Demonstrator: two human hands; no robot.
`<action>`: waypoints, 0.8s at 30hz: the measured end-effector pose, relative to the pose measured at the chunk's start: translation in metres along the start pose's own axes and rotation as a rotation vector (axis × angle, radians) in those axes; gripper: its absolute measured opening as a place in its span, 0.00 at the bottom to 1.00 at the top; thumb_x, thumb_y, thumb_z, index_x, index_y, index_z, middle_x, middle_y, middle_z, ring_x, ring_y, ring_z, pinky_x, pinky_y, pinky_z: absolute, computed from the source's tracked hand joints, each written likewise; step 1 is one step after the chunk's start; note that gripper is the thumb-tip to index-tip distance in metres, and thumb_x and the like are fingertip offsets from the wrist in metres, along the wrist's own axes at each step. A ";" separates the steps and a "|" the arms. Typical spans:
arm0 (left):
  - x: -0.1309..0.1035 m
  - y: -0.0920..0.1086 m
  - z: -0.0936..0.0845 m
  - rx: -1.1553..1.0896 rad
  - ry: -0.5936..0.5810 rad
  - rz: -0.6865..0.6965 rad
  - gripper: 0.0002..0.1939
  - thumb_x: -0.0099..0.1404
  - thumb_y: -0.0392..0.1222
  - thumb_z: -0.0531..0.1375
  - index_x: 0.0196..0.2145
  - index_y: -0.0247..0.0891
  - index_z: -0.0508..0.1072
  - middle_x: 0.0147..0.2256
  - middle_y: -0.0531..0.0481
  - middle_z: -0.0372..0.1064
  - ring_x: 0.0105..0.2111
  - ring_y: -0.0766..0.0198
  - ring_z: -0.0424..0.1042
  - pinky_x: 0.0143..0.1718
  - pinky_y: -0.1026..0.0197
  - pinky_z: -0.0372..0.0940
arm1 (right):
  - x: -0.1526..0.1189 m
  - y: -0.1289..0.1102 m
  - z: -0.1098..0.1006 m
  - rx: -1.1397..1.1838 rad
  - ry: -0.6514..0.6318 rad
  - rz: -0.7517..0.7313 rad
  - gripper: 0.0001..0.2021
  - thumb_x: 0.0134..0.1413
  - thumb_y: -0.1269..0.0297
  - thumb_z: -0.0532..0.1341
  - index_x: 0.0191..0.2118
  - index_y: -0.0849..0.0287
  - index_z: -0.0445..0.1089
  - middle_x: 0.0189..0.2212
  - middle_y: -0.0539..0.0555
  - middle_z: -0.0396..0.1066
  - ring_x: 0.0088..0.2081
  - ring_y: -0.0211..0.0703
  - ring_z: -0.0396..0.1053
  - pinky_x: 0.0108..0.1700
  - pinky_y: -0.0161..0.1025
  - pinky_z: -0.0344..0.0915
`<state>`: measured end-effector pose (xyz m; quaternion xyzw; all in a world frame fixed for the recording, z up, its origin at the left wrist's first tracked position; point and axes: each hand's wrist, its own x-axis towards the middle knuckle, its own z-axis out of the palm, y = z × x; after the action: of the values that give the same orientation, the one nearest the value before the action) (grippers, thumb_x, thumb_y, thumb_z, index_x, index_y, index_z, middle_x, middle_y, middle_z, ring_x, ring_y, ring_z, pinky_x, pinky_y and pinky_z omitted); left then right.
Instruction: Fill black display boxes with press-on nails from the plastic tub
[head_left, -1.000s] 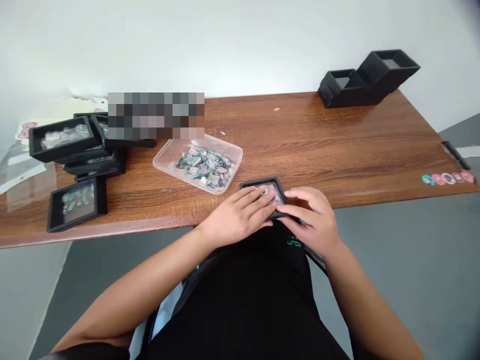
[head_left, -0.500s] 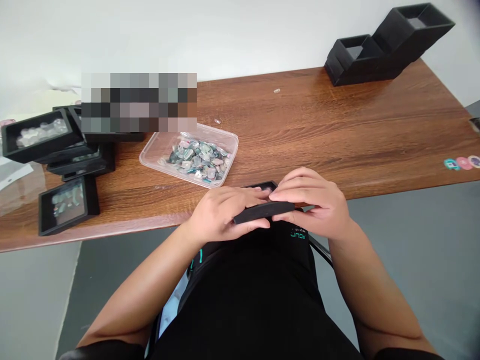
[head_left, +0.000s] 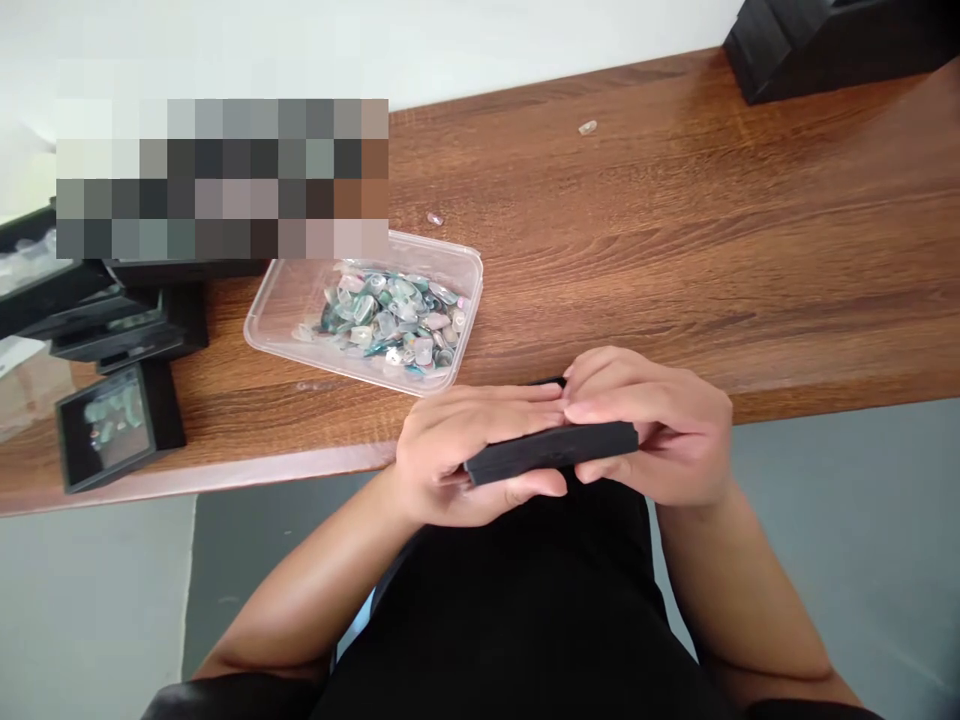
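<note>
Both hands hold a black box [head_left: 551, 452] over the front edge of the wooden table. My left hand [head_left: 469, 440] grips its left side, fingers laid across the top and thumb below. At the right end, my right hand [head_left: 649, 420] pinches the box with curled fingers above and the thumb underneath. The fingers hide most of the box's top face, so what lies in it cannot be made out. Just beyond my left hand is a clear plastic tub [head_left: 262, 340] holding several small pale and teal pieces [head_left: 401, 315].
Black boxes [head_left: 176, 325] are stacked at the left, beside a windowed black box [head_left: 112, 420] with small pieces inside. More black boxes [head_left: 840, 55] stand at the back right. Two small loose pieces lie on the table [head_left: 675, 250] behind the tub. A blurred patch covers the back left.
The view has moved closer to the table. The held box has tilted and shows more of its near side, while the right fingers have curled in more around its end.
</note>
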<state>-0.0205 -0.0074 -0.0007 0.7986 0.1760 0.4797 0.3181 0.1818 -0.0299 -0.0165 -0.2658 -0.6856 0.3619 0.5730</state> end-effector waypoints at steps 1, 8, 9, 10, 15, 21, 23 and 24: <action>0.000 0.001 0.000 0.018 -0.001 -0.004 0.17 0.65 0.46 0.67 0.45 0.29 0.76 0.40 0.36 0.80 0.45 0.55 0.81 0.49 0.59 0.78 | 0.000 -0.001 0.000 0.003 0.005 0.006 0.19 0.52 0.65 0.72 0.51 0.51 0.77 0.33 0.53 0.78 0.35 0.44 0.75 0.41 0.47 0.74; -0.001 -0.002 0.000 0.096 0.003 0.006 0.20 0.62 0.49 0.69 0.45 0.32 0.76 0.41 0.40 0.81 0.45 0.55 0.81 0.51 0.54 0.78 | -0.001 -0.001 -0.002 0.003 0.006 0.046 0.18 0.53 0.63 0.72 0.50 0.50 0.76 0.35 0.53 0.79 0.38 0.47 0.77 0.45 0.50 0.75; -0.002 -0.003 0.000 0.062 0.000 -0.003 0.20 0.61 0.47 0.70 0.46 0.32 0.76 0.41 0.39 0.81 0.45 0.56 0.81 0.50 0.56 0.78 | -0.002 0.000 -0.003 -0.001 0.013 0.050 0.18 0.52 0.63 0.72 0.51 0.50 0.76 0.36 0.53 0.79 0.39 0.48 0.77 0.47 0.51 0.75; -0.002 -0.004 -0.001 0.021 -0.006 -0.033 0.19 0.61 0.44 0.70 0.47 0.32 0.76 0.42 0.40 0.81 0.45 0.57 0.81 0.49 0.58 0.78 | -0.002 0.000 -0.004 -0.006 0.020 0.051 0.19 0.52 0.63 0.72 0.51 0.50 0.76 0.37 0.53 0.80 0.42 0.49 0.77 0.49 0.53 0.75; -0.004 -0.007 -0.002 -0.021 -0.024 -0.281 0.20 0.63 0.33 0.67 0.53 0.39 0.75 0.47 0.47 0.79 0.46 0.64 0.80 0.48 0.66 0.75 | -0.003 -0.001 -0.004 -0.054 0.034 0.137 0.24 0.49 0.66 0.74 0.53 0.47 0.74 0.44 0.52 0.79 0.54 0.55 0.74 0.56 0.55 0.72; -0.005 -0.004 -0.001 0.043 -0.053 -0.241 0.19 0.65 0.36 0.65 0.54 0.39 0.76 0.46 0.47 0.80 0.43 0.65 0.80 0.45 0.67 0.73 | -0.006 -0.001 -0.001 0.005 0.038 0.082 0.24 0.50 0.63 0.74 0.54 0.51 0.73 0.43 0.54 0.79 0.50 0.52 0.75 0.51 0.51 0.73; -0.005 -0.004 0.000 0.040 -0.066 -0.245 0.19 0.65 0.37 0.65 0.55 0.40 0.75 0.47 0.48 0.80 0.43 0.65 0.80 0.44 0.68 0.73 | -0.007 -0.001 -0.001 0.051 0.049 0.091 0.23 0.51 0.61 0.73 0.53 0.53 0.74 0.43 0.55 0.78 0.47 0.51 0.76 0.50 0.50 0.73; -0.004 -0.004 0.000 0.041 -0.071 -0.250 0.19 0.66 0.36 0.65 0.55 0.40 0.75 0.46 0.48 0.80 0.43 0.65 0.80 0.43 0.68 0.73 | -0.007 -0.001 0.000 0.061 0.059 0.095 0.21 0.52 0.61 0.72 0.52 0.53 0.75 0.43 0.55 0.78 0.46 0.50 0.76 0.49 0.50 0.73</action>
<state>-0.0228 -0.0069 -0.0063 0.7933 0.2726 0.4038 0.3651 0.1835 -0.0358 -0.0199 -0.2910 -0.6438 0.4013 0.5829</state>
